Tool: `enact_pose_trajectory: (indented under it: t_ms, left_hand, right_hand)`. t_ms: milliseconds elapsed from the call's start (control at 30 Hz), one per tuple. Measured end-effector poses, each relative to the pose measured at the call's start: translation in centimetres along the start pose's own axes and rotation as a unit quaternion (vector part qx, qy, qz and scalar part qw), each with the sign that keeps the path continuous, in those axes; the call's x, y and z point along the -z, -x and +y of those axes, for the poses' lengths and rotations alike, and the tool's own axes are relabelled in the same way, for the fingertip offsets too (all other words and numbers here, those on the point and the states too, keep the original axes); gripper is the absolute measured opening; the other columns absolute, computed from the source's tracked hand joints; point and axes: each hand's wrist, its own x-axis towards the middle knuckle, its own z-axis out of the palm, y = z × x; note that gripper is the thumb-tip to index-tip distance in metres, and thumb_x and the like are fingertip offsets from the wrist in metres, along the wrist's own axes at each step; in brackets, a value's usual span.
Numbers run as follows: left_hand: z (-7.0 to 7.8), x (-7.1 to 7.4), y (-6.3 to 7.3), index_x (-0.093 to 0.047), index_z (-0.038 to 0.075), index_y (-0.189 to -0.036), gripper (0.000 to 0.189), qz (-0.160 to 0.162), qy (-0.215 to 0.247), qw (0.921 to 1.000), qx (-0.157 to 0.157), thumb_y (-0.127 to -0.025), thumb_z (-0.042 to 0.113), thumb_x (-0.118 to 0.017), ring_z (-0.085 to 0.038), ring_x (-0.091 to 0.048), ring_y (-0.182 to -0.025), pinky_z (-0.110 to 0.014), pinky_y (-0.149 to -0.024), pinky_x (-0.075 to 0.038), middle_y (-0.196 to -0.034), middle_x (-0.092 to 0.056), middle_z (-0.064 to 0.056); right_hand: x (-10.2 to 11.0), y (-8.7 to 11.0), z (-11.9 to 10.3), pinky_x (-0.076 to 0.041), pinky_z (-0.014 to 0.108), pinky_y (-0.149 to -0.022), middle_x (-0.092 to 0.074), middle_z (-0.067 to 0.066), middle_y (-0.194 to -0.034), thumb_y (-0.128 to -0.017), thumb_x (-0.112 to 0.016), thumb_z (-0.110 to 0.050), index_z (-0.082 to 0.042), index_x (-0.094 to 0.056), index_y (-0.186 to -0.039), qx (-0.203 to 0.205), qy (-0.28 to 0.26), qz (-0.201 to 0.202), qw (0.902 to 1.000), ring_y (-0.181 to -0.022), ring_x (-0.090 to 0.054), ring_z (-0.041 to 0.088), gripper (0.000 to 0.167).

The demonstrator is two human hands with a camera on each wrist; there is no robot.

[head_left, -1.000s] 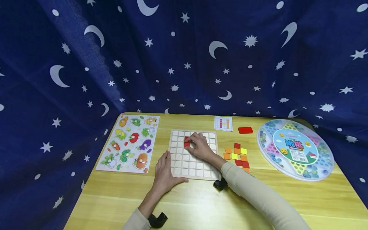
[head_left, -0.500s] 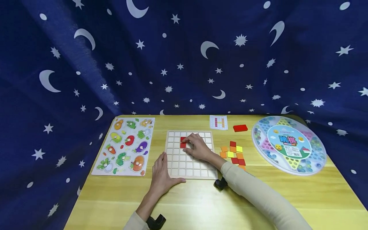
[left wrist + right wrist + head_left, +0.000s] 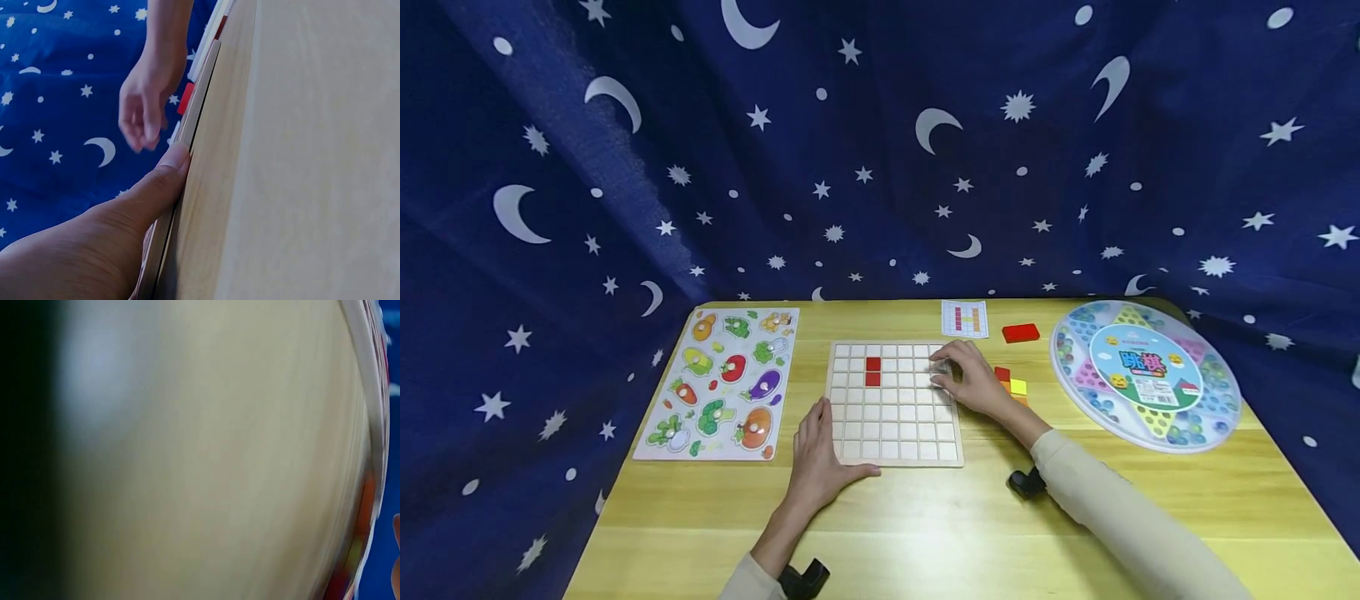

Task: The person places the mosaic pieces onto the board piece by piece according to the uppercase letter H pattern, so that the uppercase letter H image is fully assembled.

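A wooden grid board (image 3: 895, 464) lies on the table in the head view, with two red square tiles (image 3: 872, 372) in one of its columns. My left hand (image 3: 817, 467) rests at its near left corner, fingers straight along the left side and thumb on the front edge. In the left wrist view that thumb touches the board's edge (image 3: 203, 94). Over the board's right side hovers my right hand (image 3: 976, 382), fingers loosely bent, nothing visible between them. It partly hides a group of red, orange and yellow tiles (image 3: 1018, 387). The right wrist view is blurred.
A vegetable puzzle board (image 3: 733, 452) lies left. Behind the tiles are a pattern card (image 3: 970, 309) and a red block (image 3: 1021, 333). A round Chinese checkers box (image 3: 1146, 367) is at the right. A star-patterned blue curtain (image 3: 880, 133) hangs behind the table.
My right hand has left the red tiles and moved right across the board, uncovering both of them. The left hand keeps its place on the board. The head view has shifted slightly.
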Motion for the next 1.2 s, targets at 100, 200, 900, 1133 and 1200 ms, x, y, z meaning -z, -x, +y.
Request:
enact_pose_trajectory:
  t_ms: [100, 200, 900, 1133, 1200]
  left_hand:
    - [0.0, -0.1, 0.0, -0.017, -0.003, -0.154, 0.142, -0.001, -0.001, 1.0, 0.0, -0.049, 0.059, -0.091, -0.039, -0.024, -0.141, -0.054, -0.108, -0.025, -0.156, -0.024, -0.022]
    - [0.0, -0.1, 0.0, -0.017, -0.002, -0.154, 0.143, 0.0, 0.001, 1.0, 0.001, -0.049, 0.06, -0.091, -0.039, -0.024, -0.141, -0.054, -0.108, -0.025, -0.156, -0.024, -0.021]
    - [0.3, 0.1, -0.1, -0.018, -0.003, -0.154, 0.142, -0.003, -0.002, 1.0, -0.002, -0.05, 0.06, -0.091, -0.039, -0.025, -0.14, -0.053, -0.107, -0.025, -0.155, -0.025, -0.023]
    - [0.3, 0.1, -0.1, -0.018, -0.004, -0.154, 0.142, -0.005, -0.003, 1.0, -0.001, -0.05, 0.06, -0.09, -0.039, -0.025, -0.14, -0.052, -0.107, -0.025, -0.156, -0.024, -0.023]
    - [0.3, 0.2, -0.1, -0.018, -0.004, -0.154, 0.142, -0.005, -0.003, 1.0, 0.0, -0.05, 0.06, -0.09, -0.039, -0.024, -0.14, -0.053, -0.107, -0.024, -0.156, -0.024, -0.023]
  right_hand:
    - [1.9, 1.4, 1.2, -0.039, 0.043, -0.091, -0.064, 0.009, -0.11, -0.082, -0.078, -0.008, -0.004, -0.068, -0.109, -0.019, 0.01, 0.013, 0.9997, -0.104, -0.05, 0.028, 0.028]
    - [3.6, 2.7, 2.3, -0.039, 0.043, -0.091, -0.064, 0.008, -0.11, -0.085, -0.076, -0.008, -0.004, -0.069, -0.109, -0.05, 0.029, 0.022, 0.9981, -0.105, -0.049, 0.027, 0.026]
    - [5.7, 4.4, 4.6, -0.043, 0.038, -0.079, -0.059, 0.016, -0.097, -0.09, -0.069, -0.011, 0.001, -0.069, -0.105, -0.142, 0.077, 0.015, 0.9867, -0.088, -0.052, 0.026, 0.019]
    - [5.4, 3.9, 4.3, -0.043, 0.037, -0.077, -0.059, 0.014, -0.097, -0.09, -0.071, -0.015, -0.001, -0.068, -0.107, -0.146, 0.083, -0.004, 0.9857, -0.085, -0.051, 0.024, 0.022]
    - [5.4, 3.8, 4.3, -0.041, 0.036, -0.076, -0.059, 0.014, -0.097, -0.089, -0.072, -0.015, 0.0, -0.068, -0.108, -0.142, 0.082, -0.008, 0.9864, -0.084, -0.05, 0.024, 0.024]
